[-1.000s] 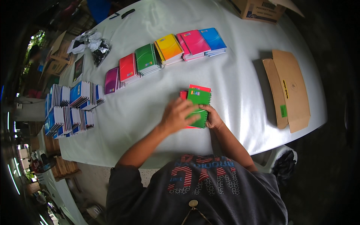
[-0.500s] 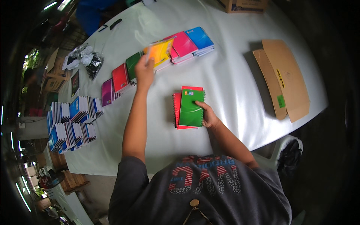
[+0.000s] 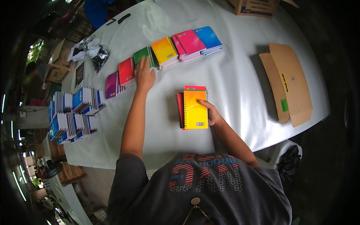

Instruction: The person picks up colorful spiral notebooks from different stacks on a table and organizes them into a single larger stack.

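My right hand (image 3: 213,113) grips a small bundle of spiral notebooks, its thumb across the yellow notebook (image 3: 195,112) on top. Edges of red and green covers show from beneath it. Over the green notebooks (image 3: 141,54) my left hand (image 3: 144,76) reaches with its fingers stretched out, covering part of the top cover; whether they touch it I cannot tell. To the left of that hand are stacks of red notebooks (image 3: 126,71) and purple notebooks (image 3: 111,84). Stacks of yellow notebooks (image 3: 164,50), pink notebooks (image 3: 191,40) and blue notebooks (image 3: 208,36) continue the row to the right.
Many blue-covered notebooks (image 3: 80,100) stand bundled at the table's left edge, below crumpled plastic wrap (image 3: 98,54). A flattened cardboard piece (image 3: 290,84) lies on the right, and a cardboard box (image 3: 257,8) stands at the far edge. A white chair (image 3: 275,155) is by the right edge.
The yellow notebook has come from the row onto the bundle in my right hand, over the green one. My left hand is now empty over the green stack. The view has shifted slightly.
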`<state>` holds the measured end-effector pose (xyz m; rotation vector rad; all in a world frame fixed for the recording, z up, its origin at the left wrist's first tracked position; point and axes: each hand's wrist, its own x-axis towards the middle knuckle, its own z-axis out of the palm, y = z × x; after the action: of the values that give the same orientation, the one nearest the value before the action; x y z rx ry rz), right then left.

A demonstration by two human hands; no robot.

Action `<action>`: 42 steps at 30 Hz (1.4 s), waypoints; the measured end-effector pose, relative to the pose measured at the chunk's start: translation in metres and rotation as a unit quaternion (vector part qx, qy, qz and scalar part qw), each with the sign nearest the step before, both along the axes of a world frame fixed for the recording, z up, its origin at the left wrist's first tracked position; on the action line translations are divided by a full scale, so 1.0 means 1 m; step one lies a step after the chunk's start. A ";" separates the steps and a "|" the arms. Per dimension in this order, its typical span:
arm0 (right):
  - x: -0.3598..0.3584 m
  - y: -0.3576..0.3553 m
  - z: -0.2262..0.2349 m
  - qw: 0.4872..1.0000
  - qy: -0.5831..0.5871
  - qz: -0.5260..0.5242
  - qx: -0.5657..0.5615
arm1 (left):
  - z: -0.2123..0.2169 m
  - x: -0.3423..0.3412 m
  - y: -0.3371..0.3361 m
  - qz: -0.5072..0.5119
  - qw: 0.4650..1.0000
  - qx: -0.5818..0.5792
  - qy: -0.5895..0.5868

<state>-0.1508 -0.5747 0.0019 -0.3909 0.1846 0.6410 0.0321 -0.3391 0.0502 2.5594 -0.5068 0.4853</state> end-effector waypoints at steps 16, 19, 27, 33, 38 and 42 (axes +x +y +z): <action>0.002 0.000 -0.015 0.994 -0.010 -0.039 0.103 | 0.026 -0.071 -0.038 -0.285 0.880 -0.279 0.258; 0.000 0.000 -0.017 0.998 0.008 -0.062 0.001 | 0.023 -0.083 -0.054 -0.285 0.926 -0.132 0.209; 0.002 0.000 -0.002 0.999 0.025 -0.038 -0.002 | 0.040 -0.012 -0.016 0.018 0.931 -0.331 -0.152; 0.002 0.002 0.003 0.999 0.041 -0.024 0.020 | 0.007 0.006 0.004 0.211 0.963 0.068 -0.152; 0.002 0.000 0.002 0.999 0.026 -0.038 -0.004 | 0.005 0.006 -0.056 0.032 0.988 0.081 -0.124; 0.002 -0.004 0.005 0.999 0.030 -0.029 -0.004 | 0.006 0.020 -0.117 -0.103 0.988 0.060 -0.096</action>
<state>-0.1487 -0.5788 0.0064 -0.3729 0.2543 0.5947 0.0525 -0.4565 0.0564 2.5473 -0.8851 0.6473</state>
